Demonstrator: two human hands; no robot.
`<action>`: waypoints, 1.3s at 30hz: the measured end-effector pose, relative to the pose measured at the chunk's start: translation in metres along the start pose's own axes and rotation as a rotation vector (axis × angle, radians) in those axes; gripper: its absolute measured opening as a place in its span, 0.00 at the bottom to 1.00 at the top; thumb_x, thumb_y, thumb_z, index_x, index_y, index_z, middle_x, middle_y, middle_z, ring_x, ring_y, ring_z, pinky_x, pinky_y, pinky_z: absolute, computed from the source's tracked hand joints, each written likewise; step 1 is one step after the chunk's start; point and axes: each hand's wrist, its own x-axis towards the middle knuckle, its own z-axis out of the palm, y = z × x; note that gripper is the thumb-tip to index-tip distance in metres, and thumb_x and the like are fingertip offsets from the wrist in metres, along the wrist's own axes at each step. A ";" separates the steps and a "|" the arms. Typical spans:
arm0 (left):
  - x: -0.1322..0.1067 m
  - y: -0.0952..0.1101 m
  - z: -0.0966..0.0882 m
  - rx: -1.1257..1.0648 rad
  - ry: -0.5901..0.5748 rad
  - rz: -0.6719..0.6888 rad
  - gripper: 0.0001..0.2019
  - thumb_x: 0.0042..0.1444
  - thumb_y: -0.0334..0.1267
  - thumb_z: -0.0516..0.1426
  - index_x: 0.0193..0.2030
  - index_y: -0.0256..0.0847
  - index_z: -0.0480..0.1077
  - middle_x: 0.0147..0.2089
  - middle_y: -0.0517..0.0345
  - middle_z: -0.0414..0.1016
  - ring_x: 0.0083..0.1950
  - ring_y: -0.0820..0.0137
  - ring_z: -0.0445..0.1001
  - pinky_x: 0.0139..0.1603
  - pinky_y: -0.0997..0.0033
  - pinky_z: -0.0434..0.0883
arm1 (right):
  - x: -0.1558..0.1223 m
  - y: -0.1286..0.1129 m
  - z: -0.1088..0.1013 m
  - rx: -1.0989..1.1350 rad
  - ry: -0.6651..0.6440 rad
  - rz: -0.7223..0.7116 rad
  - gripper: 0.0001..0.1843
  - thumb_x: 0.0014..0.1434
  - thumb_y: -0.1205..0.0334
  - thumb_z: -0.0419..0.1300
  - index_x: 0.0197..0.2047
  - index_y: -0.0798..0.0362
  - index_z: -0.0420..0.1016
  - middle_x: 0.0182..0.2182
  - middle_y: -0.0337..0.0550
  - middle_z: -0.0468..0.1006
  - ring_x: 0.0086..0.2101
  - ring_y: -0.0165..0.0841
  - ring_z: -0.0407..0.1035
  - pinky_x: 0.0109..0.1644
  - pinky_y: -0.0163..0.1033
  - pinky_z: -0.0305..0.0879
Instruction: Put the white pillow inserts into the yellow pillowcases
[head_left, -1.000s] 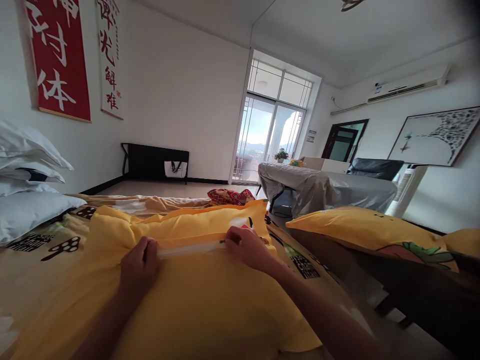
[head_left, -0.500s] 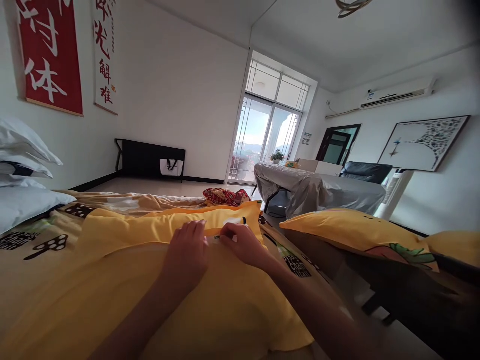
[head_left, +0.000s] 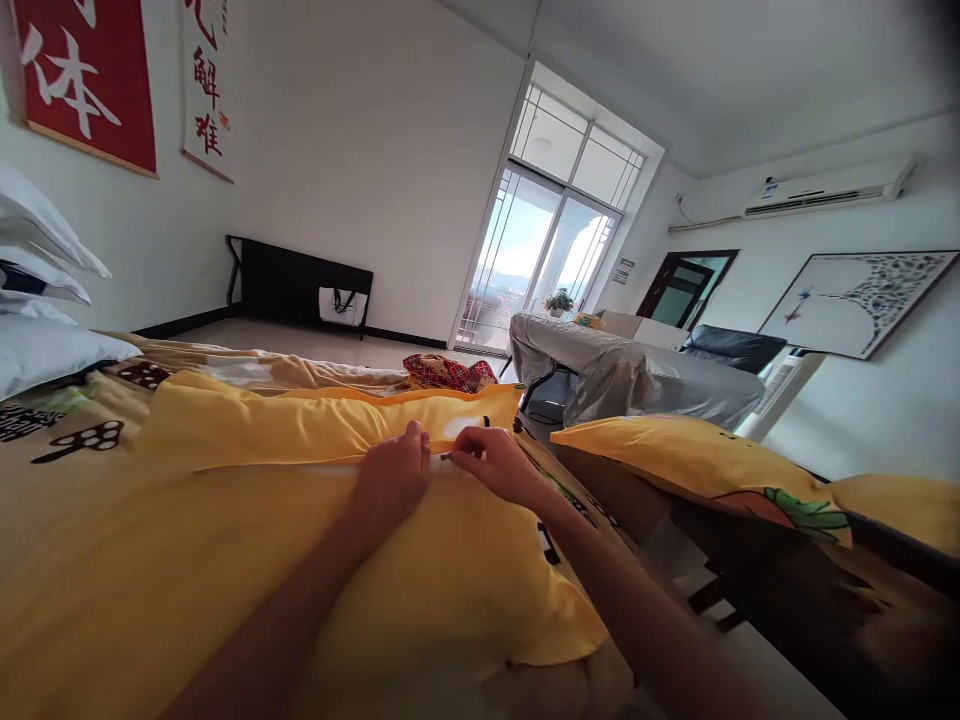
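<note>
A yellow pillowcase lies spread in front of me, with a long opening across it where a strip of white shows. My left hand is closed on the fabric at the edge of this opening. Just to its right, my right hand pinches at a small dark zipper pull on the seam. The fingertips of both hands are close together, the left knuckles facing up. Part of the seam is hidden behind the left hand.
Under the pillowcase is a patterned bedsheet. White pillows are stacked at left, and a red checked cloth lies beyond. At right rests a yellow pillow with a carrot print. A plastic-covered table stands behind.
My left hand has moved slightly right along the opening, closer to the right hand, and its fingers have curled tighter. The right hand keeps its pinch. The view has tilted down a little.
</note>
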 end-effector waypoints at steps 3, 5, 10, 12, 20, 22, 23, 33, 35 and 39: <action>0.002 -0.003 0.002 0.010 -0.016 0.001 0.16 0.66 0.41 0.38 0.39 0.39 0.63 0.29 0.50 0.74 0.33 0.60 0.76 0.29 0.67 0.56 | -0.003 0.014 -0.006 0.005 -0.003 0.027 0.05 0.52 0.67 0.58 0.26 0.55 0.72 0.22 0.35 0.71 0.26 0.27 0.61 0.31 0.33 0.56; 0.003 -0.005 0.004 0.011 -0.029 0.002 0.16 0.66 0.41 0.38 0.40 0.39 0.63 0.30 0.49 0.75 0.34 0.60 0.76 0.29 0.67 0.56 | -0.006 0.023 -0.010 0.021 -0.011 0.032 0.06 0.54 0.65 0.58 0.27 0.55 0.73 0.23 0.36 0.72 0.26 0.27 0.61 0.31 0.33 0.56; 0.003 -0.012 0.007 0.027 -0.050 0.009 0.16 0.66 0.42 0.37 0.41 0.39 0.62 0.29 0.50 0.74 0.33 0.59 0.76 0.29 0.67 0.56 | -0.016 0.044 -0.018 -0.026 0.001 0.030 0.05 0.53 0.66 0.59 0.28 0.55 0.76 0.25 0.38 0.75 0.28 0.28 0.63 0.34 0.33 0.57; 0.002 -0.017 0.009 0.034 -0.063 0.008 0.16 0.66 0.42 0.37 0.42 0.39 0.62 0.29 0.50 0.75 0.33 0.58 0.76 0.29 0.67 0.56 | -0.019 0.052 -0.019 -0.068 0.007 0.046 0.04 0.52 0.67 0.59 0.28 0.55 0.76 0.26 0.39 0.75 0.30 0.29 0.64 0.35 0.34 0.57; -0.003 -0.024 0.002 0.097 -0.018 0.118 0.17 0.65 0.44 0.40 0.38 0.40 0.65 0.33 0.50 0.74 0.37 0.59 0.73 0.35 0.64 0.62 | -0.043 0.060 0.003 0.055 0.220 -0.049 0.06 0.55 0.64 0.56 0.28 0.53 0.71 0.29 0.42 0.75 0.32 0.31 0.65 0.38 0.36 0.61; -0.004 -0.009 -0.001 0.160 0.095 0.230 0.14 0.64 0.40 0.43 0.38 0.38 0.67 0.39 0.46 0.72 0.44 0.57 0.71 0.43 0.60 0.64 | -0.044 0.059 0.009 0.095 0.255 -0.038 0.06 0.55 0.63 0.56 0.27 0.53 0.70 0.29 0.42 0.75 0.31 0.31 0.65 0.38 0.36 0.61; -0.004 0.001 -0.001 0.182 0.135 0.288 0.12 0.62 0.37 0.45 0.40 0.36 0.68 0.43 0.44 0.72 0.47 0.56 0.69 0.47 0.59 0.63 | -0.044 0.058 0.012 0.111 0.258 -0.025 0.06 0.55 0.63 0.56 0.27 0.53 0.70 0.28 0.42 0.74 0.30 0.31 0.65 0.37 0.36 0.61; 0.007 0.071 0.034 0.137 -0.075 0.405 0.16 0.63 0.32 0.42 0.43 0.32 0.70 0.45 0.42 0.72 0.49 0.56 0.69 0.49 0.54 0.66 | -0.049 0.067 -0.001 0.052 0.286 -0.111 0.05 0.55 0.65 0.56 0.28 0.52 0.71 0.28 0.39 0.74 0.30 0.31 0.64 0.36 0.36 0.60; 0.005 0.070 0.037 0.106 -0.095 0.403 0.15 0.62 0.31 0.43 0.44 0.34 0.70 0.45 0.44 0.73 0.49 0.56 0.69 0.48 0.55 0.67 | -0.054 0.070 -0.005 0.030 0.255 -0.126 0.05 0.56 0.65 0.57 0.28 0.51 0.71 0.30 0.40 0.75 0.32 0.31 0.65 0.38 0.36 0.61; 0.003 0.065 0.043 0.045 -0.152 0.388 0.13 0.62 0.31 0.43 0.43 0.35 0.68 0.42 0.46 0.74 0.45 0.58 0.73 0.43 0.60 0.69 | -0.059 0.074 -0.008 -0.034 0.263 -0.125 0.05 0.56 0.65 0.57 0.29 0.51 0.70 0.31 0.41 0.76 0.33 0.32 0.66 0.38 0.37 0.61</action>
